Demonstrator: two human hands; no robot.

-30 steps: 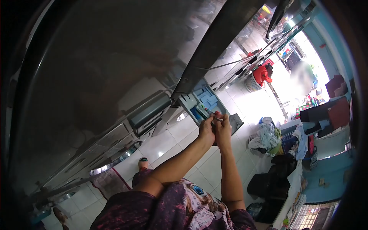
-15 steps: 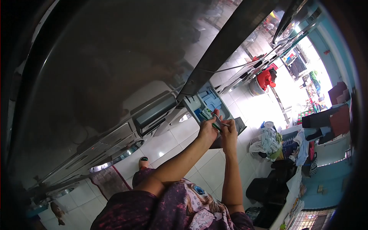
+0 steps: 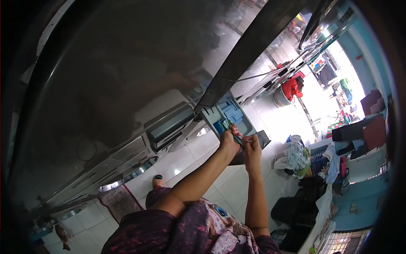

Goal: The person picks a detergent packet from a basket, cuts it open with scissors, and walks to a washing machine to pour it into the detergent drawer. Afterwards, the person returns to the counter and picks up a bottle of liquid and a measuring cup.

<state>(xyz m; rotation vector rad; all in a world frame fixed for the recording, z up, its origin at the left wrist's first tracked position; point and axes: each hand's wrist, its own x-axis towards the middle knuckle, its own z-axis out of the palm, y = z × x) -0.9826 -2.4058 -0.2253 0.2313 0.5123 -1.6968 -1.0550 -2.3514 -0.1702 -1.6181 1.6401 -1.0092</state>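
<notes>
My left hand (image 3: 230, 140) is closed round a thin green-and-white item (image 3: 237, 137), over the near side of an open grey drawer (image 3: 249, 126). Just to its right, my right hand (image 3: 253, 147) is pinched on a small slim light-coloured thing at the item's lower end, too small to name. Inside the drawer lie light blue pieces (image 3: 232, 111) and, beside my left fingers, a blue and green packet (image 3: 219, 126). A dark flat part (image 3: 264, 138) sticks out at the drawer's right end.
A large dark glossy panel (image 3: 127, 63) fills the upper left. Baskets of clothes (image 3: 294, 157) stand at right, a basket with red cloth (image 3: 281, 97) farther back. My foot (image 3: 157, 181) is on the tiled floor by a mat (image 3: 122, 200). A cat-like brown shape (image 3: 62, 235) is lower left.
My hands stay together over the drawer, but the green-and-white item has tilted between them. My right hand has shifted slightly right and down from where it was a second ago.
</notes>
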